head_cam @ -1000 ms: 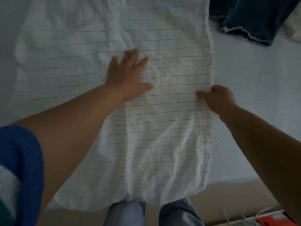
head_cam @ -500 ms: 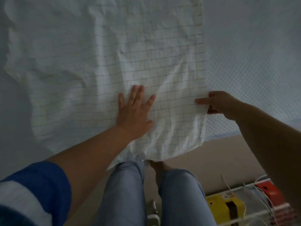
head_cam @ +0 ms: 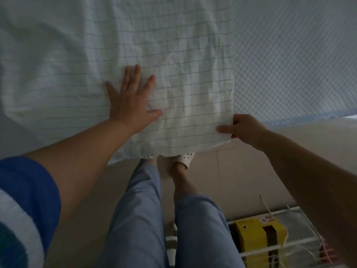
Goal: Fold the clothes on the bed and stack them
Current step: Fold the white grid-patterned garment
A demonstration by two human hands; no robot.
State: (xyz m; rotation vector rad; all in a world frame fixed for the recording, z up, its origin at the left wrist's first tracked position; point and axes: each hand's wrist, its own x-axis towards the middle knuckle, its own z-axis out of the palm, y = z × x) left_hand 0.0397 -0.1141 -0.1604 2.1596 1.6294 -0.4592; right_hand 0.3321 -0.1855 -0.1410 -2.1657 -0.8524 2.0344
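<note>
Fingers of the left hand (head_cam: 129, 105) are spread flat and pressed on a white grid-checked garment (head_cam: 173, 60). Its near right corner is pinched by the right hand (head_cam: 243, 129). The garment is spread on the bed (head_cam: 293, 60), overhanging its edge. Below the bed, a yellow box (head_cam: 257, 236) bears a label too blurred to be read.

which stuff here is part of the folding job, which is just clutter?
Job: white checked garment, pressed flat by left hand, its corner pinched by right hand; bed.
Clutter: yellow box, white wire rack, both on the floor.
</note>
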